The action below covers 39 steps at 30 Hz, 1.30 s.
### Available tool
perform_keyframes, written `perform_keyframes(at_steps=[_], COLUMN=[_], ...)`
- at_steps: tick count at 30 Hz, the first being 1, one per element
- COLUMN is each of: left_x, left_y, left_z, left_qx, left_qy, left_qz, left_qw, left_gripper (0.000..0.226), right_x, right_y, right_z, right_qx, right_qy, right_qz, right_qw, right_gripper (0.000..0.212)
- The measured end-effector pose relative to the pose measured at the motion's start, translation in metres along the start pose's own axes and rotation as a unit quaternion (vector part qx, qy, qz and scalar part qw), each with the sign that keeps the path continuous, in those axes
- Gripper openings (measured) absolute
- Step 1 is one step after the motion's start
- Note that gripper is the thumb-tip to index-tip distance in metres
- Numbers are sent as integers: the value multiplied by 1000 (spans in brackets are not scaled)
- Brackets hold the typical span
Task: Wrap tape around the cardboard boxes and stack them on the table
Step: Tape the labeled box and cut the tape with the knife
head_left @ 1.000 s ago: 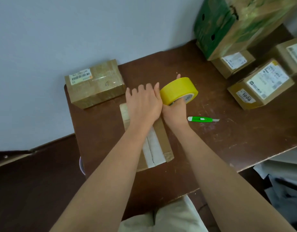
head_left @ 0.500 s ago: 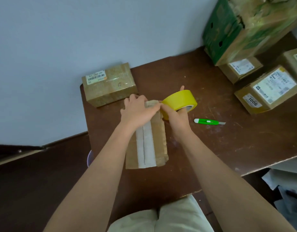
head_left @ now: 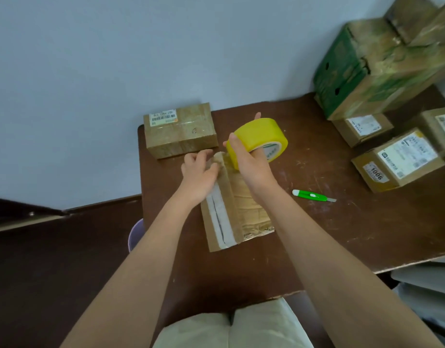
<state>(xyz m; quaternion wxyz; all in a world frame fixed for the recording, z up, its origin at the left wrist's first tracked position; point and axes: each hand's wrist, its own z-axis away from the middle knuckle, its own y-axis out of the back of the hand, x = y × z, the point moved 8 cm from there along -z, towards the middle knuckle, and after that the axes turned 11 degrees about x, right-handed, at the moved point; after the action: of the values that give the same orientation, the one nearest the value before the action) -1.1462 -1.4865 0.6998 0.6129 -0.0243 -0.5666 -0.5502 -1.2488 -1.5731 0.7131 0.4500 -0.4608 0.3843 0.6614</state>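
On the dark brown wooden table (head_left: 316, 247) a long flat brown cardboard box with a white strip along its top (head_left: 231, 207) lies lengthwise in front of the person. The left hand (head_left: 198, 172) rests on the box's far end, its fingers curled over the edge there. The right hand (head_left: 251, 164) grips a wide yellow roll of tape (head_left: 259, 139) and holds it tilted above the far end of the box, thumb on the roll's outer face and fingers on the other side. The 2 hands are close together. Just beyond the left hand sits a brown cardboard parcel with a barcode label (head_left: 180, 129) against the wall. A green utility knife (head_left: 313, 195) lies on the table right of the box. At the far right stand 3 small labelled cardboard boxes (head_left: 397, 162) and a large green and tan carton (head_left: 382, 64).
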Motion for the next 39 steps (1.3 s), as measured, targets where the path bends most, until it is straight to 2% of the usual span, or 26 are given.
perform_keyframes(at_steps=[2, 4, 5, 7, 9, 11, 13, 15, 18, 21, 23, 25, 27, 29, 34, 39], left_x=[3, -2, -4, -10, -16, -23, -28, -33, -39, -51, -52, -51, -48, -50, -48, -53], left_y=[-10, -16, -16, -16, -18, -27, -32, -33, -35, -35, -38, -40, -41, -44, -49, -49], left_z=[10, 15, 13, 8, 5, 4, 3, 1, 1, 0, -2, -5, -7, -5, -6, -8], left_qx=[-58, -65, -49, -22, -22, -38, -40, -33, -42, -39, -55, -65, -70, -82, -84, -78], left_qy=[15, 25, 25, 34, 68, 90, 99, 110, 122, 144, 148, 146, 144, 152, 150, 153], left_qz=[-24, -64, -56, 34, 147, 209, 232, 237, 230, 228, 229, 228, 230, 240, 261, 269], left_qw=[998, 996, 997, 999, 987, 973, 967, 965, 965, 962, 960, 961, 960, 955, 950, 948], left_gripper=[76, 97, 97, 83, 68, 57, 50, 49, 49, 46, 45, 45, 47, 48, 48, 47], right_x=[-2, -6, -9, -14, -15, -10, -3, 3, 9, 12, 12, 10, 11, 13, 2, -3], right_y=[-5, -10, -11, -8, -1, 9, 17, 21, 22, 42, 56, 61, 60, 59, 61, 67], right_z=[2, 7, 9, 11, 11, 9, 14, 18, 19, 13, 6, 1, -4, -5, -2, -3], right_qx=[-13, -35, -44, -55, -58, -17, 39, 89, 127, 173, 163, 133, 112, 112, 152, 199], right_qy=[-2, -7, -5, -4, -6, -27, -37, -18, 1, 60, 89, 100, 106, 117, 183, 188], right_qz=[-7, -26, -24, -13, -22, -40, -49, -32, -12, 54, 25, -26, -57, -52, -39, -18], right_qw=[1000, 999, 999, 998, 998, 999, 997, 995, 992, 982, 982, 986, 986, 985, 971, 961], right_gripper=[86, 73, 61, 37, 26, 11, 21, 22, 23, 22, 26, 47, 85, 98, 98, 96])
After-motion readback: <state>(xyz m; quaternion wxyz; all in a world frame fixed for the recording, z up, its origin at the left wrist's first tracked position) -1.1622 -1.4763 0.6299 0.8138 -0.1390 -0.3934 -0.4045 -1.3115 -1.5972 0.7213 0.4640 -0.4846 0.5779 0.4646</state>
